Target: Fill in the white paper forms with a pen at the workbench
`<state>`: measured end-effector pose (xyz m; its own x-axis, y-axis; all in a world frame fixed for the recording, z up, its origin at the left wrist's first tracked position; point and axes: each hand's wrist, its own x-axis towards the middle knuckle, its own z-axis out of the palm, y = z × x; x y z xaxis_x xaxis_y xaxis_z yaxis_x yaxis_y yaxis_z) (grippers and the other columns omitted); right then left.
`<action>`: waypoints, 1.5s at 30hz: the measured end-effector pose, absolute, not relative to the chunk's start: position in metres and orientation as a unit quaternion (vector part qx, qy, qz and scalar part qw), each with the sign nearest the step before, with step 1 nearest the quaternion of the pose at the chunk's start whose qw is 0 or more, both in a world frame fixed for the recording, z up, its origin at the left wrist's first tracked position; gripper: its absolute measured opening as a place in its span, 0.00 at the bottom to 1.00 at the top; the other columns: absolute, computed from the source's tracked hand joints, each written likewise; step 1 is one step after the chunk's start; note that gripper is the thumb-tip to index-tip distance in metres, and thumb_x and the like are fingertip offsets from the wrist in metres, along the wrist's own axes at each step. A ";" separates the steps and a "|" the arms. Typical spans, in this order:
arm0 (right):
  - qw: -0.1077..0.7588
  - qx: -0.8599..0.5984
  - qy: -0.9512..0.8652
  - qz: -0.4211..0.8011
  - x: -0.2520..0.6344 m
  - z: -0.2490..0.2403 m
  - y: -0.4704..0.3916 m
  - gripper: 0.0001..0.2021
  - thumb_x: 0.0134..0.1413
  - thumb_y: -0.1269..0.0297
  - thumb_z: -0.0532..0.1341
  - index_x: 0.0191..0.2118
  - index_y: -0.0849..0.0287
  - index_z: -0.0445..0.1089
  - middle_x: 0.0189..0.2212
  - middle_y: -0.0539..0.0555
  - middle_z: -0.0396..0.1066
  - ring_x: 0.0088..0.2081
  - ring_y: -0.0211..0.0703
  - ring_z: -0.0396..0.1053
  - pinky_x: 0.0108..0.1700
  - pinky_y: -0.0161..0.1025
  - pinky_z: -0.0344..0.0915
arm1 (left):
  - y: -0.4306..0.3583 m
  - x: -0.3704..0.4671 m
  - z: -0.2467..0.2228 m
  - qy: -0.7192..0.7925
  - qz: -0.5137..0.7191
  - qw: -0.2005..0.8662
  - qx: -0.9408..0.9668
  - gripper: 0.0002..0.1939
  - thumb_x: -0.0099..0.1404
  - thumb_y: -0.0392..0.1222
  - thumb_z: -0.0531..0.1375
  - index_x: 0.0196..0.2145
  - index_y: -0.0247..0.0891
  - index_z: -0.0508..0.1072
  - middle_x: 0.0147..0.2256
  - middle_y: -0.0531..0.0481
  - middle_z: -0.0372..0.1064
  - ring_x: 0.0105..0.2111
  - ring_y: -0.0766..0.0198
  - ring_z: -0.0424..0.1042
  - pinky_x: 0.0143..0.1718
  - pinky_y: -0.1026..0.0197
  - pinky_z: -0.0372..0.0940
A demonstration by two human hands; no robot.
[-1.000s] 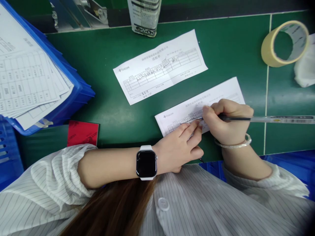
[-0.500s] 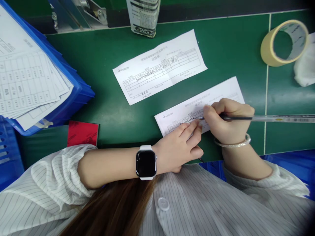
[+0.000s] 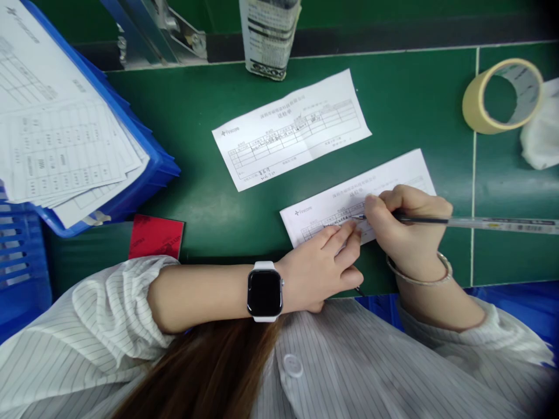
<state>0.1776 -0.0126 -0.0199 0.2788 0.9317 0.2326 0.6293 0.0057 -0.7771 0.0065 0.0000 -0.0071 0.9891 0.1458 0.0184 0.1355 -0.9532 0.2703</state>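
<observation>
Left hand [image 3: 321, 267], fingers loosely spread, resting on the near edge of a printed slip [image 3: 349, 191]; right hand [image 3: 406, 233], just beside but apart from the left, pinched round a pen [image 3: 465, 222], tip at the slip's table; slip flat on the green bench [image 3: 414, 93]; beyond it, a second slip [image 3: 292, 131], partly filled in; farther, a tape roll [image 3: 474, 105], then a printed container [image 3: 271, 41].

Apparently a factory workstation: green bench [image 3: 419, 99], blue bin [image 3: 152, 177] of printed forms [image 3: 65, 157].
</observation>
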 end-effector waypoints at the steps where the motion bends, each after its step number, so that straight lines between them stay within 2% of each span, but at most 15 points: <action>1: 0.420 -0.680 -0.573 0.180 0.178 -0.020 -0.013 0.18 0.45 0.71 0.61 0.15 0.58 0.50 0.12 0.44 0.51 0.17 0.31 0.47 0.19 0.35 0.48 | 0.000 0.006 -0.007 0.071 0.021 0.135 0.988 0.31 0.43 0.57 0.66 0.41 0.38 0.65 0.57 0.33 0.53 0.59 0.39 0.50 0.56 0.48 0.40; 9: 0.407 -0.681 -0.581 0.182 0.180 -0.022 -0.014 0.18 0.45 0.71 0.62 0.15 0.58 0.51 0.12 0.44 0.50 0.17 0.32 0.49 0.19 0.36 0.49 | 0.001 0.005 -0.006 0.073 0.026 0.123 0.989 0.33 0.42 0.59 0.66 0.42 0.38 0.65 0.57 0.34 0.53 0.58 0.40 0.50 0.56 0.47 0.40; 23: 0.420 -0.674 -0.580 0.185 0.179 -0.023 -0.012 0.18 0.45 0.72 0.60 0.15 0.58 0.50 0.12 0.44 0.49 0.16 0.30 0.47 0.18 0.35 0.48 | 0.001 0.005 -0.006 0.072 0.025 0.130 0.989 0.31 0.43 0.57 0.66 0.40 0.37 0.65 0.57 0.32 0.52 0.58 0.40 0.50 0.56 0.48 0.41; 32: 0.426 -0.678 -0.573 0.175 0.177 -0.022 -0.012 0.18 0.45 0.72 0.61 0.15 0.58 0.49 0.12 0.44 0.49 0.17 0.30 0.46 0.19 0.35 0.47 | 0.001 0.005 -0.007 0.072 0.032 0.146 0.986 0.31 0.42 0.55 0.67 0.40 0.36 0.65 0.58 0.27 0.50 0.59 0.38 0.50 0.56 0.48 0.40; 38: 0.454 -0.666 -0.547 0.224 0.179 -0.019 -0.010 0.20 0.46 0.72 0.60 0.15 0.58 0.47 0.12 0.43 0.47 0.17 0.30 0.44 0.19 0.35 0.46 | 0.001 0.006 -0.005 0.071 0.029 0.146 0.986 0.30 0.43 0.55 0.66 0.40 0.36 0.65 0.58 0.27 0.50 0.59 0.38 0.50 0.56 0.49 0.40; 45: 0.472 -0.670 -0.514 0.254 0.180 -0.018 -0.010 0.20 0.47 0.70 0.61 0.15 0.58 0.49 0.12 0.44 0.49 0.17 0.31 0.46 0.20 0.36 0.46 | 0.002 0.004 -0.006 0.067 0.020 0.132 0.989 0.33 0.43 0.59 0.66 0.42 0.37 0.65 0.58 0.30 0.51 0.59 0.39 0.49 0.55 0.48 0.41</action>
<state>0.1803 -0.0100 -0.0179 0.3428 0.9282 0.1448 0.4493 -0.0266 -0.8930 0.0040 0.0022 -0.0055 0.9902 0.1383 0.0219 0.1276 -0.9560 0.2643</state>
